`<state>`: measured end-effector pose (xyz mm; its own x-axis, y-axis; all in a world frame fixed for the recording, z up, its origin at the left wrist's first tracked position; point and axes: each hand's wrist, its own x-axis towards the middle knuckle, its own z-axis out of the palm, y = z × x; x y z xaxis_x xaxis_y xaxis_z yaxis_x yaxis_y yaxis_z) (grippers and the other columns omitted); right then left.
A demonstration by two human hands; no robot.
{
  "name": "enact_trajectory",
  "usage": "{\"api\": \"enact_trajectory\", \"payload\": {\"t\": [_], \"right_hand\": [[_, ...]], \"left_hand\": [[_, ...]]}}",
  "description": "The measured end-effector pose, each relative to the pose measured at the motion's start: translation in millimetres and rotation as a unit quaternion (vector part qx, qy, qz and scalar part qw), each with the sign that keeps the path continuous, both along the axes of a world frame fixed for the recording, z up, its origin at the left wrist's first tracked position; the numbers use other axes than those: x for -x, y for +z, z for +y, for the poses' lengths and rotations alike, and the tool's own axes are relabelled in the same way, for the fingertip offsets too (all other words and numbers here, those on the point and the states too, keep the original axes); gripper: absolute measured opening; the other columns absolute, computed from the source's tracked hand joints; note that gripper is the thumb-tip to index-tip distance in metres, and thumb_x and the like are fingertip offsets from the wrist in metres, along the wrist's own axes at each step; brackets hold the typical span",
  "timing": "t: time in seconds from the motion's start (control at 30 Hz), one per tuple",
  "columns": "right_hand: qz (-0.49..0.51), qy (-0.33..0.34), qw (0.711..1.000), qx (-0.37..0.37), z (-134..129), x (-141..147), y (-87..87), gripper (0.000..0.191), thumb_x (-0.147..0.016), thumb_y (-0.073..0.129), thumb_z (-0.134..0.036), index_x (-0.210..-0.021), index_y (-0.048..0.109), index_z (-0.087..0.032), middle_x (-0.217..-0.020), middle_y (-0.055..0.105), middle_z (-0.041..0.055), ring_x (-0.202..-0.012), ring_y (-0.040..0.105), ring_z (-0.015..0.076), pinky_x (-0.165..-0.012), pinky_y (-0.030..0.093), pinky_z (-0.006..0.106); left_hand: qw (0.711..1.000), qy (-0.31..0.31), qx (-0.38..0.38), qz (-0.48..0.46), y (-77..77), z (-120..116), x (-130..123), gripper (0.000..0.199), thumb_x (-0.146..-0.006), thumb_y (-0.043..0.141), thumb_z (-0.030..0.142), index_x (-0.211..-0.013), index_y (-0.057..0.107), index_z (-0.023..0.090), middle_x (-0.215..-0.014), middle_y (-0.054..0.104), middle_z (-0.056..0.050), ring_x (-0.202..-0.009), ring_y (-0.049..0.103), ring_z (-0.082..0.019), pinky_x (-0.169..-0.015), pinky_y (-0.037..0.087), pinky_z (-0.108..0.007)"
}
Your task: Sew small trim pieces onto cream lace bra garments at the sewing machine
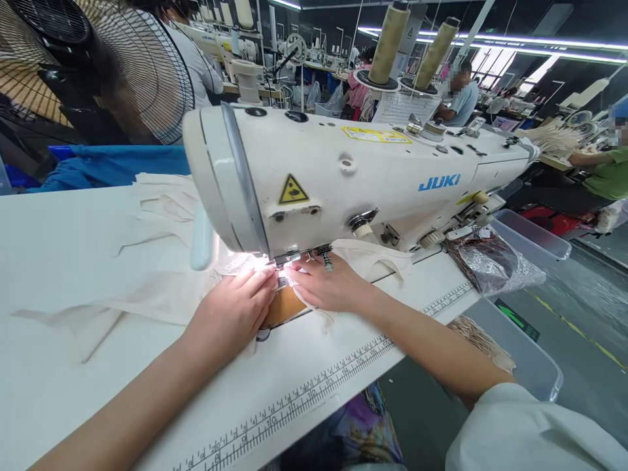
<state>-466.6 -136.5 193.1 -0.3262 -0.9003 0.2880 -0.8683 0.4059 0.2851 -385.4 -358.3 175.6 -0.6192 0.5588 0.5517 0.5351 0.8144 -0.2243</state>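
Note:
A white sewing machine [314,170] spans the middle of the view, its needle area lit brightly. My left hand [238,307] is left of the presser foot, fingers together and pressed onto a cream fabric piece [161,297]. That fabric trails leftward over the tabletop. On the foot's other side, my right hand [328,281] has its fingers closed on cream fabric, close under the machine head. More of the pale cloth [373,258] lies behind this wrist. Glare and my fingers hide the cloth edge at the needle.
Cream pieces [164,203] lie behind the machine head, by a pale blue bar [200,242]. A ruler strip [294,409] follows the table's front edge. At right are a plastic bag [505,265] and a clear bin [534,356]. A fan [142,72] stands back left; other people sit beyond.

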Motion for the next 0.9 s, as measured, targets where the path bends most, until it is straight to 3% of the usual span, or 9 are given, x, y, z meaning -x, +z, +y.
{"api": "enact_trajectory", "payload": {"t": [0.17,0.43,0.9], "right_hand": [[-0.02,-0.008,1.0,-0.011,-0.7,-0.7,1.5,0.042,-0.108,0.026,-0.026,-0.125,0.062,-0.017,-0.127,0.064,0.0108,-0.1,0.054,0.0224,-0.084,0.035,0.04],[-0.014,-0.015,0.999,-0.027,-0.6,-1.2,3.5,0.045,-0.108,0.021,-0.025,-0.127,0.061,-0.015,-0.131,0.063,0.0107,-0.1,0.054,0.0239,-0.085,0.033,0.04],[-0.018,-0.017,0.999,-0.033,-0.8,-2.7,5.2,0.044,-0.107,0.023,-0.024,-0.125,0.062,-0.016,-0.131,0.063,0.0124,-0.098,0.053,0.0245,-0.085,0.031,0.04]], "left_hand": [[1.0,-0.001,0.009,0.008,0.7,-0.1,-0.5,0.028,-0.102,0.045,0.015,-0.116,0.068,0.006,-0.114,0.072,-0.016,-0.097,0.067,-0.028,-0.077,0.055,-0.042],[0.999,0.015,-0.01,-0.048,1.0,-1.5,-1.0,0.031,-0.103,0.043,0.019,-0.119,0.069,0.013,-0.117,0.072,-0.013,-0.098,0.068,-0.028,-0.076,0.056,-0.043],[1.0,0.019,0.015,-0.02,-0.1,0.3,-0.3,0.029,-0.103,0.042,0.018,-0.115,0.068,0.011,-0.117,0.072,-0.013,-0.098,0.068,-0.027,-0.081,0.057,-0.043]]}}
